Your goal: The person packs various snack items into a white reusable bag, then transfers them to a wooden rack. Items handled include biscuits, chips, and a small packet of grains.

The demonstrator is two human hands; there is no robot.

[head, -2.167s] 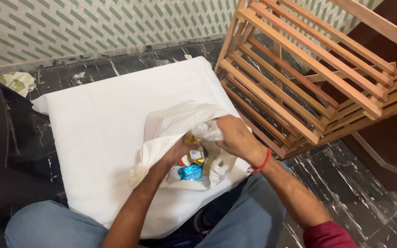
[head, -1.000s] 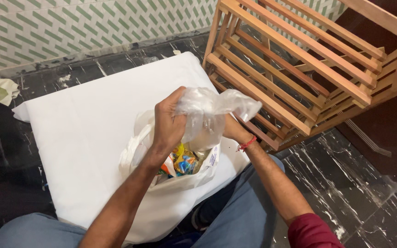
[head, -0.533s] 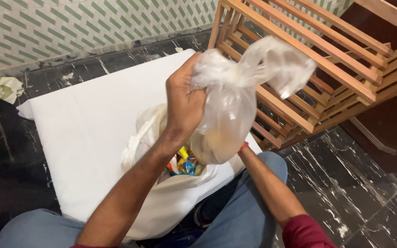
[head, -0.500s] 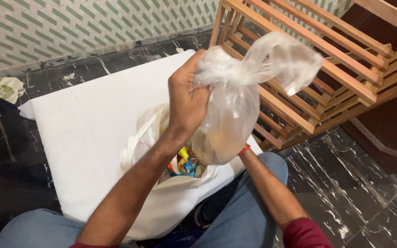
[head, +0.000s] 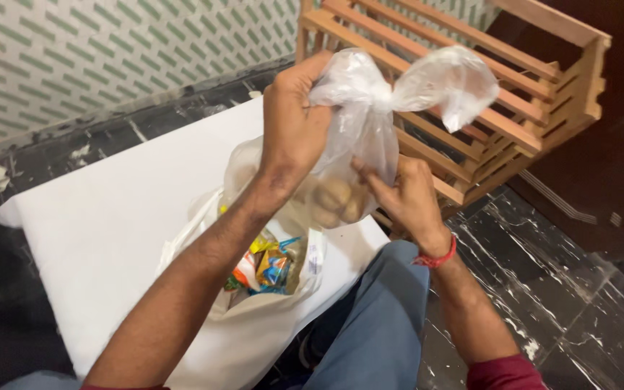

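Head view: the left hand (head: 294, 130) is closed in a fist around the knotted neck of a clear plastic bag (head: 359, 155), holding it up above the near right part of a white cloth (head: 102, 217) spread on the floor. The bag hangs from this grip; its loose top flares out to the right of the knot, in front of a wooden slatted rack (head: 485, 79) standing at the far right. Several round, tan items (head: 337, 202) rest in the bottom of the bag; their kind cannot be told. The right hand (head: 406, 195) is at the lower right side of the bag, fingers narrow and pressed against the plastic next to the round items, with a red thread band (head: 436, 256) on the wrist. Directly below the held bag, a white carrier bag (head: 254, 310) sits open on the cloth, showing colourful small packets (head: 265, 263) inside. The floor is dark marble (head: 579, 303); a tiled wall (head: 74, 50) with green marks runs along the far left.
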